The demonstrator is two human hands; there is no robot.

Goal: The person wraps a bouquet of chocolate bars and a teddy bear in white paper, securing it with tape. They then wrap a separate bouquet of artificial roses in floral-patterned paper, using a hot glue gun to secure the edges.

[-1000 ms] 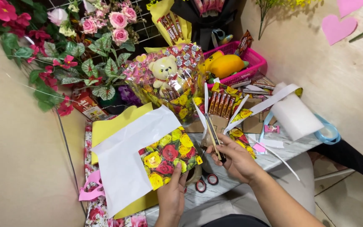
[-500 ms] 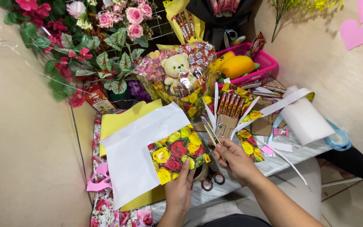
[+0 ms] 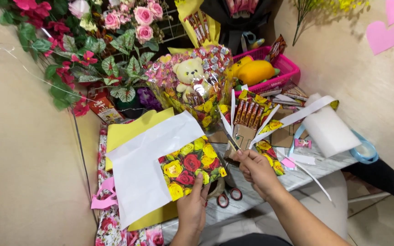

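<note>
Cluttered marble tabletop (image 3: 261,193) by a beige wall: left hand (image 3: 192,207) presses flat, fingers spread, on rose-print wrapping paper (image 3: 188,166) beside white paper (image 3: 147,171). Right hand (image 3: 256,171), grip closed around snack sticks (image 3: 231,143); wrapping seemingly underway. Scissors (image 3: 228,197) lie between both hands.

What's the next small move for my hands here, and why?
Probably lower the stick bundle onto the rose-print paper. The right hand grips it upright above the table edge, while the left hand presses the paper's near edge flat, its printed square exposed.
</note>
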